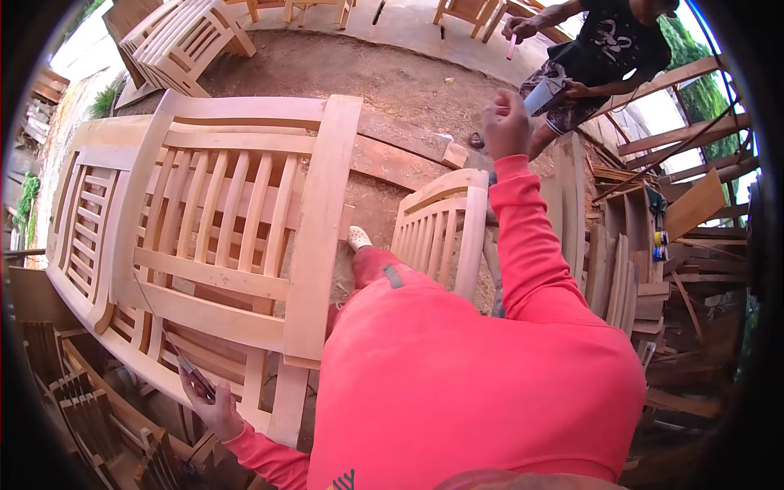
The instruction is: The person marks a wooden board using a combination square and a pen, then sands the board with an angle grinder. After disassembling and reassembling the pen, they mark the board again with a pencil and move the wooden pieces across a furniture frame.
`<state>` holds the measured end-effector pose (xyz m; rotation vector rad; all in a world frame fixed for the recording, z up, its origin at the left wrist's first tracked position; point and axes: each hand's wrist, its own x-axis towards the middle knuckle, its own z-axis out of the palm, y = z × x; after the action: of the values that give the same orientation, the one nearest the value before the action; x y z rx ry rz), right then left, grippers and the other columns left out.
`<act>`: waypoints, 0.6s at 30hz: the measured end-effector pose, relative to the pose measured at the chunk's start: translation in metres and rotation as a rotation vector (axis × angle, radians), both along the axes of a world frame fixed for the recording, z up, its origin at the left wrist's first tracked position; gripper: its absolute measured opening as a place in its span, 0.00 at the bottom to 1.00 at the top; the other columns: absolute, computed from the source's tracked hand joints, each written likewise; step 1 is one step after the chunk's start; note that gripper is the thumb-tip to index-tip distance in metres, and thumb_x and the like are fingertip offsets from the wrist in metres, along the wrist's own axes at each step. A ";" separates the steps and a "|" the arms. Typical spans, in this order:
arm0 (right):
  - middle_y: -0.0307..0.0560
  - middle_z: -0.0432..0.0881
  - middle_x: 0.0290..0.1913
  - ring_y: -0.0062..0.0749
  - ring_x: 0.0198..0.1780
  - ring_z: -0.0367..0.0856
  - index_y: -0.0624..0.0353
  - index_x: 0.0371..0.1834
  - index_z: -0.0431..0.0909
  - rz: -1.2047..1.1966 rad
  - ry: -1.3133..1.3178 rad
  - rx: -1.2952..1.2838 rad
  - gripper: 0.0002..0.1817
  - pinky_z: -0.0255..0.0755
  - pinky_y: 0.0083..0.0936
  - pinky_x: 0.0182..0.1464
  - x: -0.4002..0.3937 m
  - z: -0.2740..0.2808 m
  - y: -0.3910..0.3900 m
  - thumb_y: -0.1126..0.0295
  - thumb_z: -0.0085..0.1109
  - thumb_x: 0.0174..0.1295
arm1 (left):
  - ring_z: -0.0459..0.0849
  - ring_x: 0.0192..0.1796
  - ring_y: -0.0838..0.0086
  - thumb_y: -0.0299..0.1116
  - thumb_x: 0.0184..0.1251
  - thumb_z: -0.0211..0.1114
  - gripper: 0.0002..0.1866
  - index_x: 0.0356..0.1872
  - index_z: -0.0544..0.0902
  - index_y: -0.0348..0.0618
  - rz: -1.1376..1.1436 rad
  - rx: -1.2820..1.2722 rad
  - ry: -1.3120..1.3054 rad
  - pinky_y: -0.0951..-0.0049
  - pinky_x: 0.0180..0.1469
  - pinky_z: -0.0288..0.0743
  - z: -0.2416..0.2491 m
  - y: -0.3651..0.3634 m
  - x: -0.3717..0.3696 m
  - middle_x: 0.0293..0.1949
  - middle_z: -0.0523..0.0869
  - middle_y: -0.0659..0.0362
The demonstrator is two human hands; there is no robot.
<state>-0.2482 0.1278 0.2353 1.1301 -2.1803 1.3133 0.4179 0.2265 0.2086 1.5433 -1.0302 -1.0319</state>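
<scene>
My left hand [216, 412], low on the left, is closed around a dark handheld object [197, 379] with a long thin rod reaching up from it; I cannot make out its kind. That object lies against the lower rails of a pale wooden slatted frame [322, 237]. My right hand [507, 122] is raised in front of me with its fingers curled. Whether anything is inside those fingers cannot be seen. Below the right hand stands a smaller slatted wooden chair back [433, 214], close to my right sleeve.
A co-worker [616, 41] stands ahead on the right, holding a pink stick-like thing [511, 47] and a blue-grey container [543, 95]. Stacked boards [621, 278] line the right side. Slatted furniture [184, 41] stands at the upper left, and wooden parts [90, 416] lie at the lower left.
</scene>
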 end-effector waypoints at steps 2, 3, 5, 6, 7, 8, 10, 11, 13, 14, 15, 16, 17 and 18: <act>0.54 0.88 0.44 0.41 0.38 0.88 0.60 0.57 0.82 -0.198 0.121 0.045 0.20 0.83 0.37 0.45 -0.083 0.015 0.017 0.67 0.69 0.61 | 0.70 0.25 0.85 0.24 0.63 0.68 0.34 0.73 0.68 0.45 -0.093 0.028 0.377 0.87 0.21 0.63 -0.009 -0.023 -0.031 0.38 0.74 0.64; 0.50 0.87 0.42 0.37 0.38 0.88 0.60 0.61 0.81 -0.232 0.084 0.061 0.24 0.82 0.33 0.44 -0.119 0.020 0.017 0.60 0.69 0.65 | 0.73 0.26 0.83 0.26 0.65 0.67 0.32 0.72 0.69 0.45 -0.154 0.047 0.517 0.87 0.21 0.65 -0.016 -0.037 -0.043 0.39 0.75 0.63; 0.44 0.84 0.49 0.32 0.40 0.83 0.47 0.74 0.73 -0.129 -0.423 0.121 0.32 0.81 0.34 0.42 -0.179 0.037 0.003 0.49 0.66 0.70 | 0.77 0.31 0.81 0.31 0.70 0.64 0.28 0.70 0.69 0.43 -0.081 0.064 0.656 0.87 0.24 0.68 -0.009 -0.052 -0.094 0.39 0.76 0.63; 0.44 0.81 0.52 0.32 0.44 0.81 0.44 0.77 0.70 -0.085 -0.589 0.116 0.35 0.80 0.35 0.42 -0.195 0.044 -0.010 0.45 0.65 0.70 | 0.79 0.35 0.80 0.31 0.71 0.63 0.26 0.69 0.71 0.41 -0.100 0.100 0.682 0.84 0.27 0.72 -0.012 -0.062 -0.107 0.40 0.78 0.63; 0.43 0.78 0.55 0.31 0.48 0.78 0.40 0.79 0.66 -0.033 -0.760 0.125 0.37 0.78 0.35 0.42 -0.204 0.048 -0.025 0.42 0.63 0.70 | 0.81 0.38 0.79 0.32 0.72 0.62 0.25 0.69 0.72 0.40 -0.106 0.133 0.705 0.82 0.30 0.75 -0.015 -0.069 -0.117 0.40 0.80 0.62; 0.46 0.73 0.61 0.34 0.56 0.74 0.35 0.81 0.62 -0.034 -0.765 0.222 0.38 0.77 0.37 0.44 -0.209 0.051 -0.041 0.43 0.63 0.70 | 0.82 0.37 0.79 0.33 0.74 0.62 0.25 0.69 0.73 0.40 -0.112 0.156 0.655 0.82 0.31 0.76 -0.015 -0.077 -0.129 0.41 0.82 0.61; 0.43 0.82 0.49 0.28 0.39 0.81 0.44 0.77 0.69 0.045 -0.817 0.209 0.29 0.77 0.23 0.38 -0.242 0.032 -0.070 0.62 0.63 0.73 | 0.82 0.37 0.80 0.37 0.76 0.62 0.24 0.69 0.74 0.39 -0.128 0.184 0.557 0.81 0.33 0.77 -0.024 -0.092 -0.144 0.40 0.85 0.60; 0.39 0.83 0.39 0.24 0.31 0.80 0.56 0.69 0.74 0.173 -0.875 0.130 0.22 0.76 0.17 0.32 -0.275 0.019 -0.087 0.73 0.62 0.72 | 0.83 0.36 0.81 0.39 0.78 0.63 0.24 0.69 0.75 0.39 -0.142 0.189 0.514 0.82 0.34 0.76 -0.032 -0.098 -0.149 0.40 0.87 0.60; 0.40 0.82 0.33 0.21 0.27 0.77 0.64 0.56 0.79 0.156 -0.948 -0.144 0.15 0.72 0.16 0.25 -0.267 0.016 -0.125 0.80 0.61 0.67 | 0.84 0.37 0.81 0.41 0.78 0.64 0.26 0.70 0.74 0.38 -0.101 0.232 0.400 0.81 0.35 0.76 -0.031 -0.109 -0.168 0.38 0.88 0.59; 0.42 0.81 0.32 0.23 0.25 0.76 0.64 0.51 0.82 0.157 -0.954 -0.304 0.12 0.70 0.15 0.24 -0.245 0.012 -0.146 0.82 0.58 0.65 | 0.85 0.38 0.80 0.41 0.78 0.64 0.26 0.69 0.74 0.38 -0.066 0.242 0.372 0.81 0.35 0.76 -0.030 -0.115 -0.177 0.38 0.89 0.59; 0.49 0.82 0.36 0.30 0.30 0.79 0.65 0.56 0.78 0.193 -0.834 -0.371 0.15 0.74 0.19 0.28 -0.206 0.007 -0.168 0.77 0.54 0.67 | 0.86 0.39 0.80 0.41 0.78 0.64 0.26 0.69 0.74 0.37 -0.037 0.268 0.350 0.80 0.35 0.77 -0.031 -0.117 -0.189 0.38 0.89 0.59; 0.51 0.83 0.38 0.30 0.32 0.80 0.65 0.57 0.78 0.221 -0.730 -0.338 0.14 0.74 0.19 0.29 -0.136 0.006 -0.195 0.75 0.54 0.70 | 0.86 0.38 0.80 0.41 0.78 0.64 0.26 0.68 0.75 0.35 0.005 0.265 0.332 0.79 0.35 0.77 -0.036 -0.116 -0.202 0.38 0.90 0.59; 0.53 0.85 0.42 0.30 0.36 0.81 0.66 0.60 0.78 0.482 -0.710 -0.233 0.15 0.76 0.20 0.34 -0.080 0.001 -0.221 0.70 0.55 0.74 | 0.85 0.38 0.82 0.43 0.77 0.64 0.27 0.68 0.75 0.34 0.057 0.281 0.345 0.79 0.36 0.77 -0.038 -0.113 -0.217 0.38 0.89 0.58; 0.55 0.86 0.49 0.30 0.41 0.82 0.66 0.65 0.75 0.699 -0.821 -0.065 0.20 0.79 0.22 0.41 -0.018 0.004 -0.246 0.65 0.56 0.77 | 0.85 0.39 0.81 0.42 0.77 0.64 0.26 0.67 0.76 0.34 0.058 0.320 0.371 0.79 0.37 0.78 -0.038 -0.107 -0.228 0.38 0.89 0.58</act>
<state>-0.2661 -0.1177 0.2394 1.6065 -2.2745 2.4853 0.1894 0.1197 0.1704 1.5417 -0.5800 -1.4293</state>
